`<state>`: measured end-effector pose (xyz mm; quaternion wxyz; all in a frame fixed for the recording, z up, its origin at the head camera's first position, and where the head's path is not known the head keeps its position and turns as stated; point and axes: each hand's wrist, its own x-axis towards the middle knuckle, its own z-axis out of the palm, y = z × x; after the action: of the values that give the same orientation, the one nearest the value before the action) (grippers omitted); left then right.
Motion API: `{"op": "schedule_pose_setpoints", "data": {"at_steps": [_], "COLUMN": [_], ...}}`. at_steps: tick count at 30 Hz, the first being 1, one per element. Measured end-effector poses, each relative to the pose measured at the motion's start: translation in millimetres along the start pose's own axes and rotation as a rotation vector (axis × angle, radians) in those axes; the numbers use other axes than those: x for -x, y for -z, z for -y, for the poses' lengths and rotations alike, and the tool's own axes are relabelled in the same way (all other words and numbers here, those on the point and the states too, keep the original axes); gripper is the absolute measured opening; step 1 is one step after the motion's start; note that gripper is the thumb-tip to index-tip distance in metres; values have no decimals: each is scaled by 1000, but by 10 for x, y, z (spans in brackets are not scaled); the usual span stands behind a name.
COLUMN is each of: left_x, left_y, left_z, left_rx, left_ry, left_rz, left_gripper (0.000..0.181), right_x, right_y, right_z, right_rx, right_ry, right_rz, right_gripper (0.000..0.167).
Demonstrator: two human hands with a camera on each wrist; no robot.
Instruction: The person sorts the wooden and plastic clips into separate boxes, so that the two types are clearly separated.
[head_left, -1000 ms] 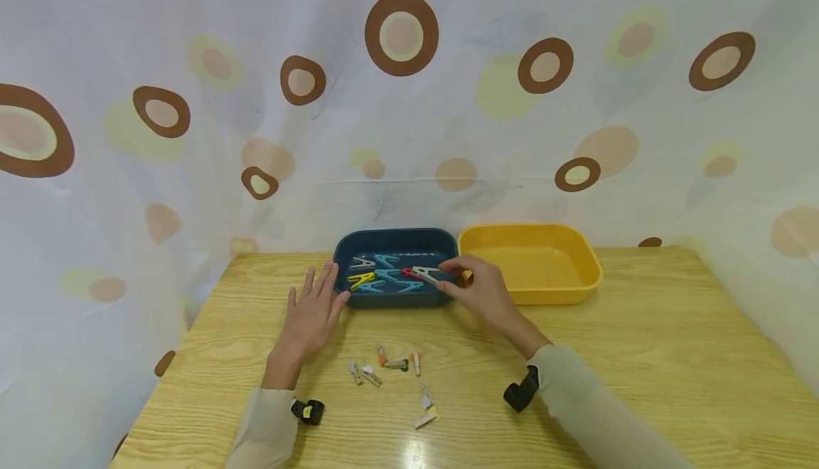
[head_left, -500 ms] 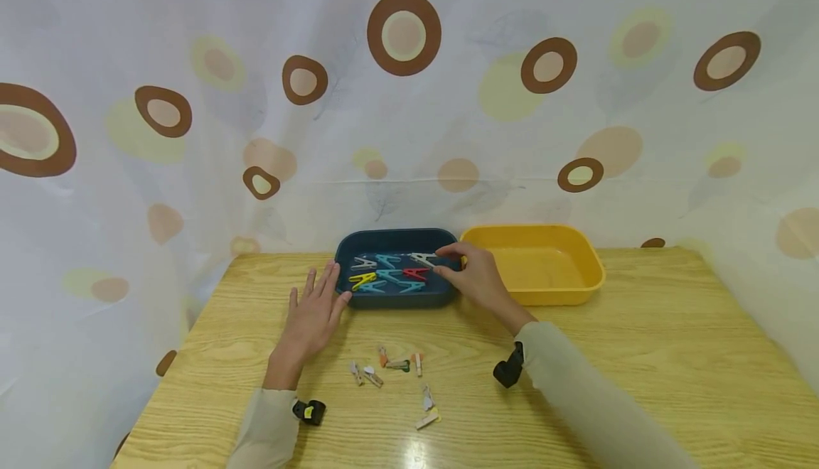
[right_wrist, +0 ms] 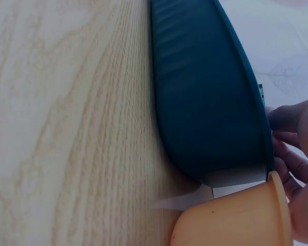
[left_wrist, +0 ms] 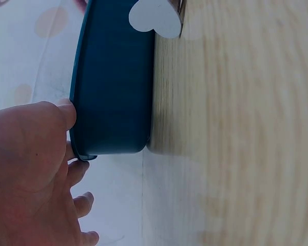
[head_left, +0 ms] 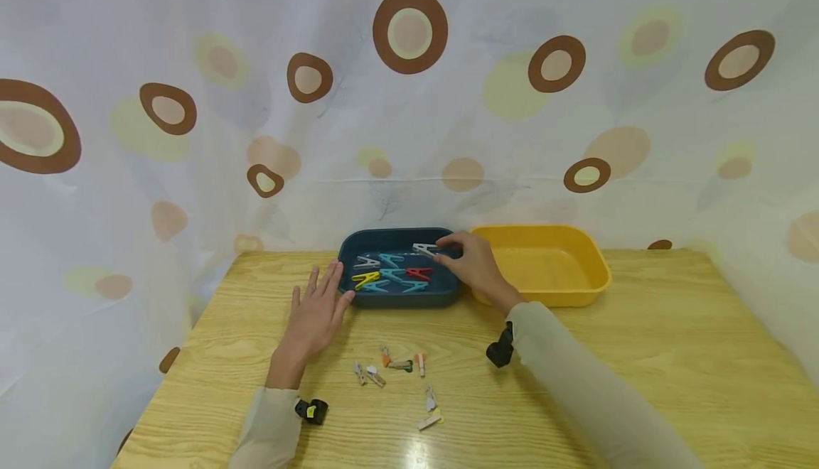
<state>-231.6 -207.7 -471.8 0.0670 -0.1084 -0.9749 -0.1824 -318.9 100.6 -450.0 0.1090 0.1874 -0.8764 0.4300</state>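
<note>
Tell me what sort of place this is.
Probably an indoor tabletop workspace, though I can't tell which room: there's a wood-grain table, two plastic trays side by side on it, and a printed sheet hanging behind.

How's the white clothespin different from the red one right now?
The right hand pinches the white clothespin, while the red clothespin lies unheld in the dark blue tray. In the head view, the white clothespin appears nearer the tray's back rim than the red clothespin. Both look A-shaped.
</note>
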Motion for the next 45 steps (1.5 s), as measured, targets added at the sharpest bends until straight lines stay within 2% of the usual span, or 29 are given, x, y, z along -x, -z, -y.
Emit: {"op": "schedule_pose_setpoints", "data": {"at_steps": [5, 15, 28, 35, 45], "left_x": [-2, -16, -20, -23, -26], "left_y": [5, -11, -6, -1, -6], "left_z": [-1, 6, 12, 2, 9], "left_rx": [-11, -23, -18, -26, -40], "left_ry": [0, 5, 15, 12, 17], "left_rz": [-1, 0, 19, 2, 9], "left_gripper": [65, 65, 66, 65, 66], "right_x": [-70, -199, -281, -295, -296], "right_y": [-22, -89, -167, -158, -182], "right_z": [-20, -96, -47, -25, -46], "right_rx": [40, 148, 363, 390, 421], "right_ry": [-16, 63, 17, 17, 3], "right_rz": [15, 22, 79, 81, 103], "right_gripper": [27, 26, 27, 27, 31]}}
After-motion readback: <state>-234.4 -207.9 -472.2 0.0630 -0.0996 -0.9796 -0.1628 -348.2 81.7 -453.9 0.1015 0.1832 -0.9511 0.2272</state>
